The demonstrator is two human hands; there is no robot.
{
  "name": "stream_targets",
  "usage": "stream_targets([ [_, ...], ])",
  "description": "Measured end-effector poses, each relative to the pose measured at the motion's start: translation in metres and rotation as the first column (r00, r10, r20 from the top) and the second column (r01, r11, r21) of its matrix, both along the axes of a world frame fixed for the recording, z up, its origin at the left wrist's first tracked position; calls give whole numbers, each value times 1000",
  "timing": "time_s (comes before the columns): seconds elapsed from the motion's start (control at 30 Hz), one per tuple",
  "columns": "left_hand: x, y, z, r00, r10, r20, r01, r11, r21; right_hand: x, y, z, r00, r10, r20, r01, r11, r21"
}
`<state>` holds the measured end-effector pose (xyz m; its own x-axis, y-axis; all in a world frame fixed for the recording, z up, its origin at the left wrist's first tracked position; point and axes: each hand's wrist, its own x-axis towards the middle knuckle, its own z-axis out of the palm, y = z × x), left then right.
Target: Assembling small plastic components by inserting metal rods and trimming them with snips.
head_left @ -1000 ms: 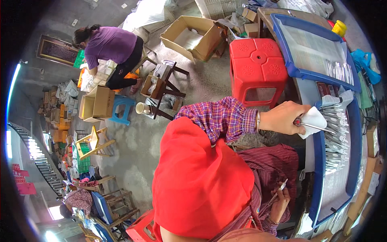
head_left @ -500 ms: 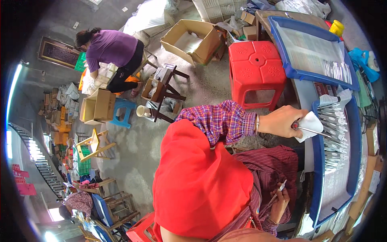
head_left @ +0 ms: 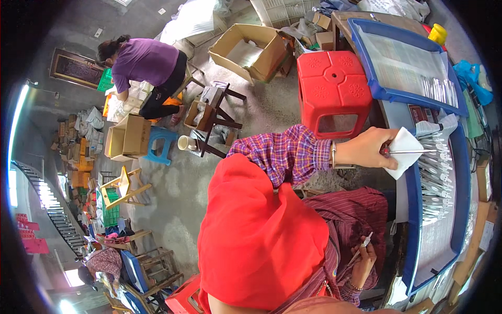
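My left hand [head_left: 368, 149], in a purple plaid sleeve, reaches to the right over the near edge of a blue tray [head_left: 413, 230]. Its fingers are closed on a thin metal rod [head_left: 405, 152] with a dark red end, and on a folded white cloth or paper [head_left: 401, 170] under the rod. The rod's tip reaches the rows of slim silver pieces [head_left: 436, 175] in the tray, their ends showing small holes. Low over my lap, my right hand [head_left: 362, 266] is closed round a slim pale stick-like piece [head_left: 366, 240], tip sticking up.
A second blue tray [head_left: 368, 78] with silver pieces lies farther back. Beside it stands a red plastic stool [head_left: 334, 78]. Cardboard boxes [head_left: 246, 52], a small dark bench [head_left: 222, 112] and a blue stool [head_left: 159, 145] are on the floor. A person in purple [head_left: 149, 63] bends at the upper left.
My left hand has risen slightly, and the rod has swung from slanting down to nearly level. The white cloth or paper has turned and shows more. My right hand looks unmoved.
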<state>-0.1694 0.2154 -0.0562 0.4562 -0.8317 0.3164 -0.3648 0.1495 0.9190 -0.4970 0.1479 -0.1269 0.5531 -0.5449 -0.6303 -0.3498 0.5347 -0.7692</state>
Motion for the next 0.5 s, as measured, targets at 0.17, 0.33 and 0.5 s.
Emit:
stream_targets([
  [0.17,6,3,5,999,37,12,-38,999,16,-3,-2,-8,1000,-6,-22,5,1000,-18],
  [0.33,17,2,3,994,100,45,-100,995,3,-1,-1,-7,1000,19,9,-18,1000,-19],
  [0.5,25,3,-1,989,137,49,-137,990,-14,-1,-2,-8,999,49,-21,-49,999,-14],
])
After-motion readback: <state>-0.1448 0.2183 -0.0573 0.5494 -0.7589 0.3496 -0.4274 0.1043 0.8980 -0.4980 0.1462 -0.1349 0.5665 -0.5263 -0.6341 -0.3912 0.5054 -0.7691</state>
